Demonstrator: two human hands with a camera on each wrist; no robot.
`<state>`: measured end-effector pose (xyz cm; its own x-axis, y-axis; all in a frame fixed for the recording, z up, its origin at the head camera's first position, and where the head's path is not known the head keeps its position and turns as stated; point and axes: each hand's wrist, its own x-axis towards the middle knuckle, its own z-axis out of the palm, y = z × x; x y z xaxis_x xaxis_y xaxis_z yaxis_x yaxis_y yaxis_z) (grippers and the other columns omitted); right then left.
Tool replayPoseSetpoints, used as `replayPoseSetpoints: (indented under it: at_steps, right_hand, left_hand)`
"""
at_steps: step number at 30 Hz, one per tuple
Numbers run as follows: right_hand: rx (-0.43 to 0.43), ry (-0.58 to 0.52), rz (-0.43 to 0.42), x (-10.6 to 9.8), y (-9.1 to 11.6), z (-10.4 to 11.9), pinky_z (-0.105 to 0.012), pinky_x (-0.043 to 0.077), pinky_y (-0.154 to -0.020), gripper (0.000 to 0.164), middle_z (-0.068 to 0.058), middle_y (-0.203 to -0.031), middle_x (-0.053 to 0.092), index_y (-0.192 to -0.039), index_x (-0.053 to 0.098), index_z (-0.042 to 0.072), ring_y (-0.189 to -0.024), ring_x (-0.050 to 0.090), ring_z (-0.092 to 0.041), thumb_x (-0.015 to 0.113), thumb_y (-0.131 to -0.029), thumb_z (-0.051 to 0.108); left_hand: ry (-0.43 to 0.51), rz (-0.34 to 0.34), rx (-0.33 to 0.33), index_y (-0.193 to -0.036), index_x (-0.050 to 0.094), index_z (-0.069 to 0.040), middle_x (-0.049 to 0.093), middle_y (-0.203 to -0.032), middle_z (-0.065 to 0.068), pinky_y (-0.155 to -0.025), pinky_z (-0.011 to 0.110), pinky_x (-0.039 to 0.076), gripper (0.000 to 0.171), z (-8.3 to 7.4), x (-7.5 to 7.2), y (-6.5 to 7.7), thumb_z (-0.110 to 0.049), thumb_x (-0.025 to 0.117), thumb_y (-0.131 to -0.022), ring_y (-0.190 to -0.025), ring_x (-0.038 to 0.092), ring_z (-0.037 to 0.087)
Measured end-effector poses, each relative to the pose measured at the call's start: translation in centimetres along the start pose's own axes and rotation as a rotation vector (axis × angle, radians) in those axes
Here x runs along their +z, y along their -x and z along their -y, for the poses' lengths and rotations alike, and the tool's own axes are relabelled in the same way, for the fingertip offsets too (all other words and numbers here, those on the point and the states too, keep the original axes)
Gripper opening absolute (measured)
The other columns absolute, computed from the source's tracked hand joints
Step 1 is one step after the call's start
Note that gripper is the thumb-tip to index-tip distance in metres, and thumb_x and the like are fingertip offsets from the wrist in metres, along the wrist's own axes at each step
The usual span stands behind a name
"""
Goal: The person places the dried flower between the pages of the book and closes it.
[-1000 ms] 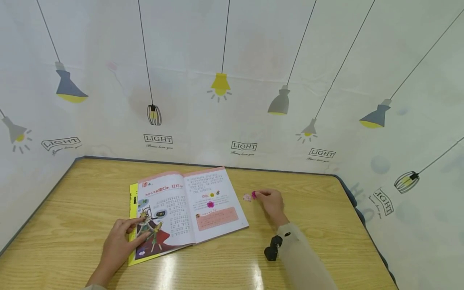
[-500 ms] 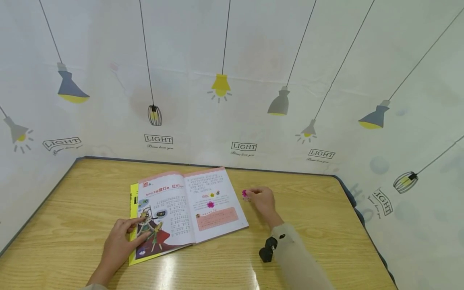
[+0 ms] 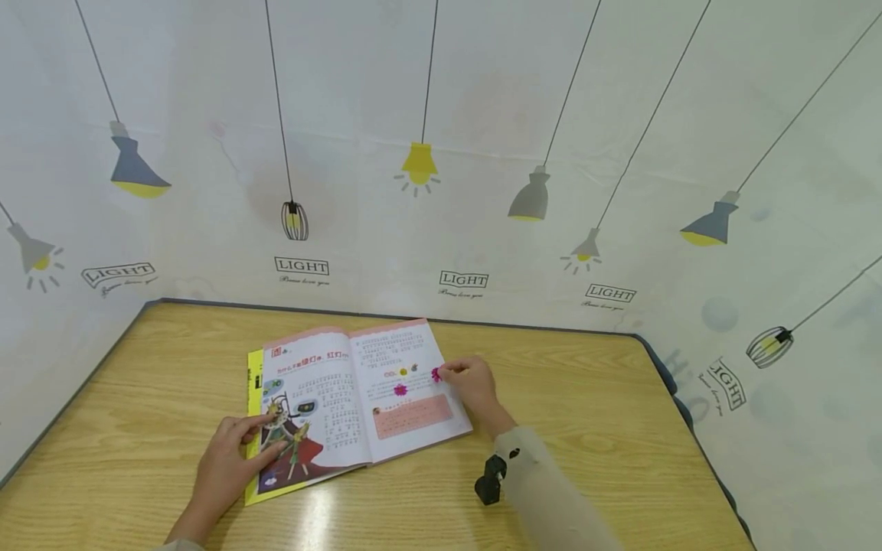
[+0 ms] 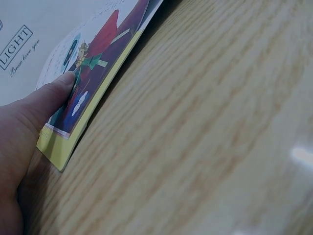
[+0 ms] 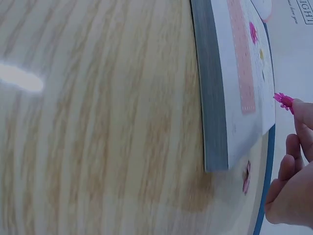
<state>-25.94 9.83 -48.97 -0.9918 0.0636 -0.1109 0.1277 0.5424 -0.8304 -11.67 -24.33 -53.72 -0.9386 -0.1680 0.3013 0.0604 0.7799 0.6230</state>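
An open illustrated book point(image 3: 409, 344) lies on the table, a yellow cover edge showing along its left side. My left hand point(image 3: 223, 459) rests on the left page, thumb and fingers spread over the picture; in the left wrist view the thumb point(image 4: 61, 85) lies on the page near its lower corner. My right hand point(image 3: 475, 386) pinches a small magenta flower point(image 5: 283, 100) between thumb and fingertips, over the right page's outer edge. A second magenta flower point(image 3: 400, 390) lies mid-page on the right. A pale pink flower point(image 5: 246, 177) lies on the table beside the book, hidden by my right hand in the head view.
The wooden table point(image 3: 606, 428) has a dark blue edge along its back and sides. Behind it hangs a white curtain point(image 3: 358, 191) printed with lamps. A black device point(image 3: 491, 480) is worn at my right wrist, by the beige sleeve point(image 3: 551, 497).
My right hand has moved left with the magenta flower, from the table beside the pale pink flower, past it, to the book's right page. My left hand has stayed in place.
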Motion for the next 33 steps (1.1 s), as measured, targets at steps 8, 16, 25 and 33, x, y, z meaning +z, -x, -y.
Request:
replayPoseSetpoints:
  at_steps: [8,16,25,33]
  right_hand:
    - [-0.001,0.040,0.072,1.7,0.1,0.4,-0.030,0.041,-0.066,0.010,0.001,-0.081,0.061,-0.078,0.073,0.013,-0.077,0.051,-0.017,0.071,-0.080,0.022]
    - [0.005,0.113,0.050,2.5,0.5,0.4,-0.042,0.034,-0.081,0.009,0.006,-0.077,0.063,-0.077,0.071,0.018,-0.077,0.053,-0.015,0.071,-0.080,0.027]
    - [-0.010,0.137,0.024,2.8,0.8,0.5,-0.049,0.030,-0.089,0.009,0.006,-0.077,0.064,-0.077,0.071,0.017,-0.078,0.054,-0.015,0.072,-0.079,0.026]
    - [-0.046,0.174,-0.014,3.3,0.8,0.2,-0.039,0.036,-0.079,0.008,0.006,-0.073,0.062,-0.078,0.072,0.017,-0.074,0.054,-0.013,0.073,-0.078,0.025]
  left_hand:
    - [0.003,-0.003,0.000,-0.109,0.065,-0.008,0.047,-0.091,0.004,-0.067,0.033,0.039,0.048,0.1,0.0,0.0,-0.029,0.080,-0.070,-0.080,0.046,0.015]
    - [0.012,0.004,-0.010,-0.110,0.065,-0.008,0.047,-0.091,0.005,-0.068,0.035,0.039,0.048,0.0,-0.1,0.0,-0.031,0.080,-0.070,-0.080,0.046,0.016]
    - [0.013,0.016,-0.017,-0.111,0.064,-0.008,0.047,-0.092,0.005,-0.069,0.036,0.039,0.049,-0.1,-0.1,0.0,-0.034,0.078,-0.071,-0.081,0.047,0.017]
    - [0.013,0.016,-0.024,-0.111,0.064,-0.008,0.047,-0.092,0.005,-0.069,0.037,0.040,0.049,-0.1,-0.1,0.0,-0.032,0.078,-0.072,-0.081,0.047,0.017]
